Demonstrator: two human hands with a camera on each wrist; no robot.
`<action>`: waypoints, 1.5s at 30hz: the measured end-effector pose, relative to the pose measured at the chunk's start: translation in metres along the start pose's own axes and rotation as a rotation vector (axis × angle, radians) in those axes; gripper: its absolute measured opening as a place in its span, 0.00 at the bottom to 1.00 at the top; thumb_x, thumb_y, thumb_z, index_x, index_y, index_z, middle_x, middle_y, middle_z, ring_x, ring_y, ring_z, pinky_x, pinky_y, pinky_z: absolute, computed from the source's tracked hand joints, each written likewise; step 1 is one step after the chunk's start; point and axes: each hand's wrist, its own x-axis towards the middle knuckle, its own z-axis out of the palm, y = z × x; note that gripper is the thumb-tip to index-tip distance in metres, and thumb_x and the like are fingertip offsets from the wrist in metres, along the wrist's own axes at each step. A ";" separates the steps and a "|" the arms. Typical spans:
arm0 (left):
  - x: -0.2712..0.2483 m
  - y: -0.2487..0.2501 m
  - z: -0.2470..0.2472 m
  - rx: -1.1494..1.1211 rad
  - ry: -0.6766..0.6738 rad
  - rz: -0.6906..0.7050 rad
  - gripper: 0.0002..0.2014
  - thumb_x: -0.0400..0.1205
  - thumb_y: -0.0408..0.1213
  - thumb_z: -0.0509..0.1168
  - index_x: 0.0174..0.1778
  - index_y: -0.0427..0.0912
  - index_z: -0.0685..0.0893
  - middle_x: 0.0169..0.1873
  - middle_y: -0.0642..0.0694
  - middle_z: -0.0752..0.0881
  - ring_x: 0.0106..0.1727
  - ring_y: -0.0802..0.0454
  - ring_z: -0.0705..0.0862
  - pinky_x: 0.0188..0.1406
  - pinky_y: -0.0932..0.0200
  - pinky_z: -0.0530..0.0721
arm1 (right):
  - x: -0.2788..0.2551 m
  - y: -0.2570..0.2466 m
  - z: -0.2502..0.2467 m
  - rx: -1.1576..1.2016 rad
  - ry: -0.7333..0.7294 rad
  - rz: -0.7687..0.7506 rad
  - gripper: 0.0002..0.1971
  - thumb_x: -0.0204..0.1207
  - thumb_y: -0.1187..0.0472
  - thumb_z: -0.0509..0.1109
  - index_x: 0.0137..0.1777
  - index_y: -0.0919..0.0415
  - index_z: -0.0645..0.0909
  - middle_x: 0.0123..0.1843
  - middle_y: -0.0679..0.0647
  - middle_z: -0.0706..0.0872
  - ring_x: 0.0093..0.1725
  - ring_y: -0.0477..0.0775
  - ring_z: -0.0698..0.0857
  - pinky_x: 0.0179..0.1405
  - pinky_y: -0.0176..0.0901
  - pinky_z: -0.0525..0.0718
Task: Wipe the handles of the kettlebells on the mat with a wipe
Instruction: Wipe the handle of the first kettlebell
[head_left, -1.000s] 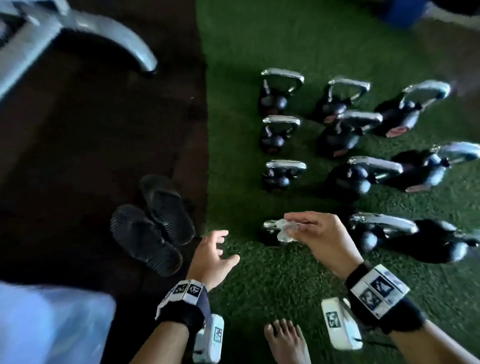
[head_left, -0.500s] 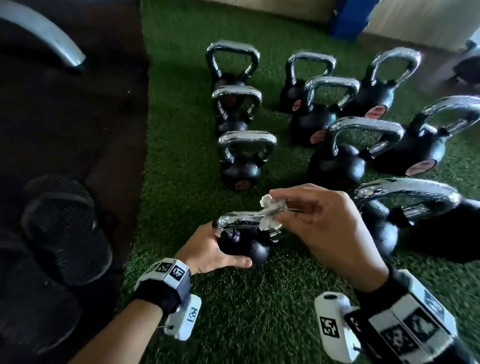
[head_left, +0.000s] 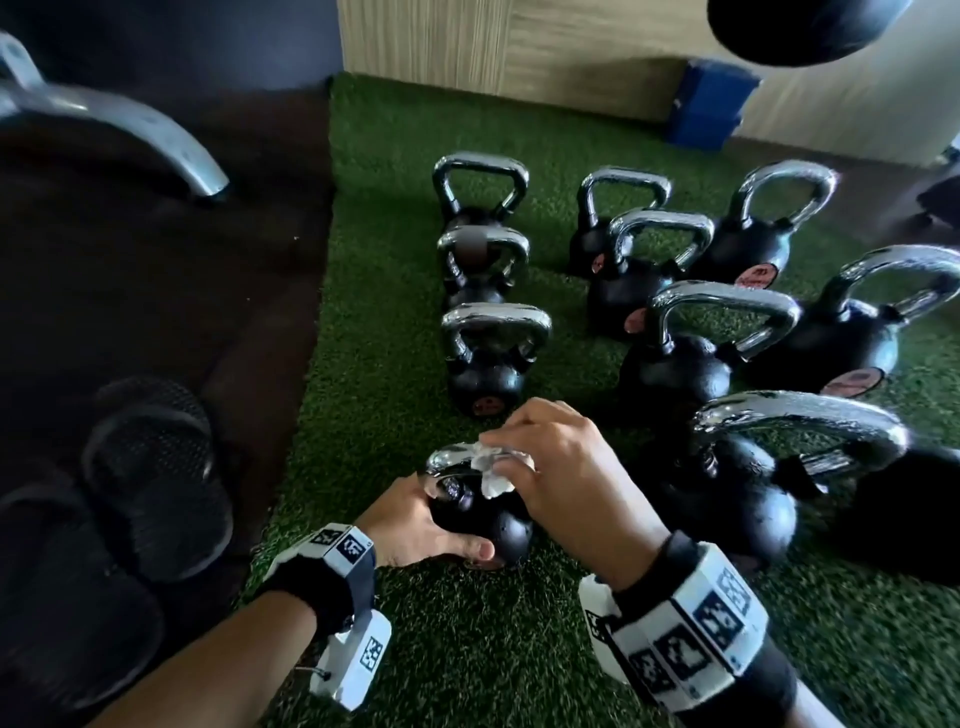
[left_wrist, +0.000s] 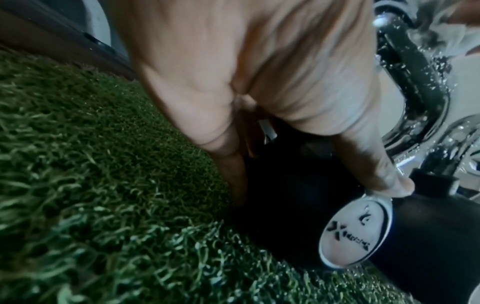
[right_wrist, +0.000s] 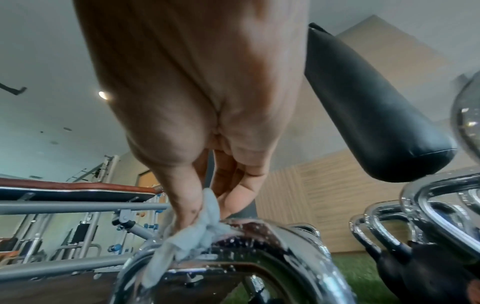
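Note:
The nearest small black kettlebell (head_left: 501, 527) stands on the green turf mat (head_left: 467, 649). Its chrome handle (head_left: 447, 460) shows wet drops in the right wrist view (right_wrist: 259, 232). My right hand (head_left: 550, 467) pinches a crumpled white wipe (head_left: 491, 467) against that handle; in the right wrist view the wipe (right_wrist: 189, 236) drapes over the bar. My left hand (head_left: 415, 525) grips the kettlebell's round black body (left_wrist: 298, 205), thumb across the front beside its round label (left_wrist: 355, 232). Several more chrome-handled kettlebells (head_left: 485, 358) stand in rows beyond and to the right.
A large kettlebell (head_left: 727, 493) stands close beside my right hand. Black sandals (head_left: 156, 467) lie on the dark floor left of the mat. A grey machine leg (head_left: 130, 135) is at far left. A black punching bag (right_wrist: 363, 102) hangs overhead. A blue box (head_left: 711, 104) sits by the wall.
My left hand went from hovering open to gripping the kettlebell's body. My right hand brought the wipe down onto the handle. The view moved closer and tilted up.

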 end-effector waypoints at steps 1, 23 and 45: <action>-0.001 0.000 0.001 -0.011 0.001 -0.002 0.19 0.60 0.63 0.86 0.43 0.71 0.87 0.45 0.72 0.90 0.53 0.75 0.86 0.59 0.70 0.84 | 0.001 -0.001 0.000 -0.021 -0.015 -0.010 0.14 0.79 0.68 0.72 0.61 0.58 0.91 0.55 0.52 0.86 0.57 0.52 0.80 0.62 0.40 0.78; -0.009 0.004 0.007 -0.165 0.023 -0.021 0.42 0.60 0.63 0.86 0.69 0.52 0.85 0.64 0.57 0.90 0.69 0.57 0.86 0.76 0.47 0.80 | -0.039 0.047 0.016 0.053 0.388 0.071 0.14 0.78 0.74 0.73 0.58 0.61 0.92 0.53 0.50 0.89 0.52 0.51 0.88 0.55 0.42 0.87; -0.025 0.021 0.008 -0.102 0.116 -0.223 0.34 0.53 0.66 0.87 0.55 0.62 0.89 0.46 0.66 0.93 0.49 0.72 0.89 0.51 0.66 0.88 | -0.060 0.100 0.076 1.091 0.274 0.584 0.11 0.75 0.61 0.77 0.57 0.53 0.92 0.48 0.55 0.95 0.49 0.50 0.92 0.57 0.45 0.88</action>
